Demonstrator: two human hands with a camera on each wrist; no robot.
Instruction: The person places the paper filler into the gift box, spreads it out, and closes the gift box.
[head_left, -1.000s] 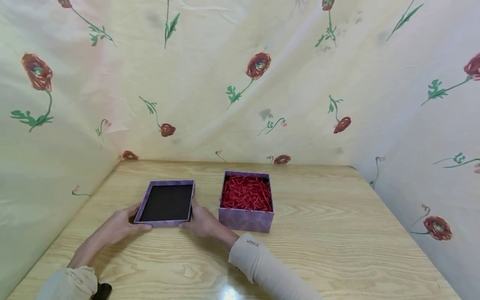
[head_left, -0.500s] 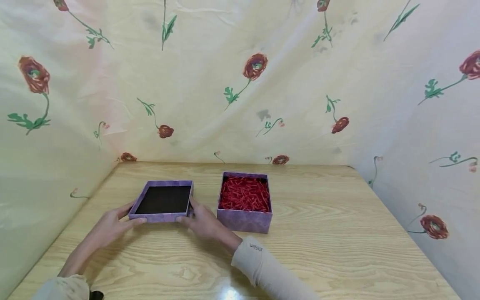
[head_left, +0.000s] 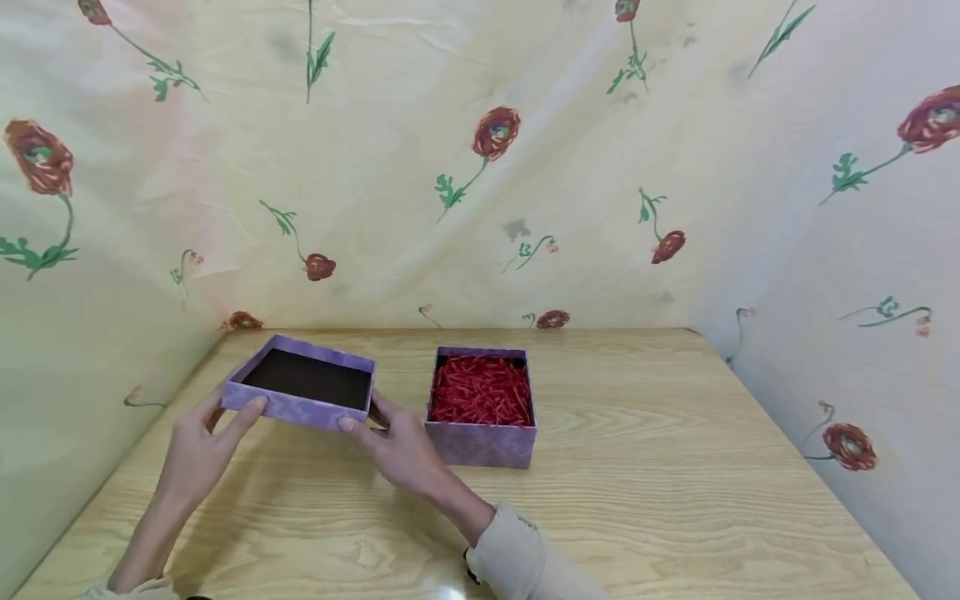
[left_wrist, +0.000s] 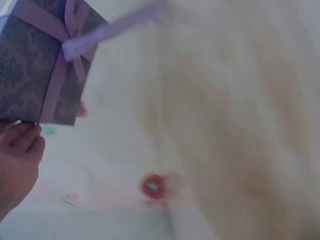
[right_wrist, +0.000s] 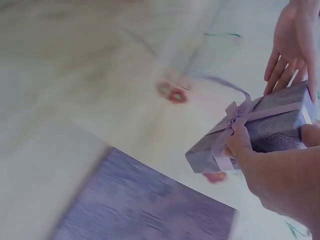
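A purple box lid (head_left: 300,408) hangs above the left part of the table, black inside facing up, tilted with its left side higher. My left hand (head_left: 191,454) pinches its near left corner, thumb on the front wall. My right hand (head_left: 405,450) grips the near right corner, its other fingers mostly hidden behind the lid. A lilac ribbon bow (right_wrist: 235,120) on the lid's outer face shows in both wrist views, with a loose ribbon end trailing. To the right stands a purple box (head_left: 480,444), filled with red shredded paper (head_left: 480,390).
The wooden table (head_left: 637,467) stretches to the right of the box and in front. A flowered cloth (head_left: 390,167) hangs behind the table and along both sides.
Both hands have raised the lid and shifted it left, tilting it so its left side rises. The view has turned slightly right. The box stays in place.
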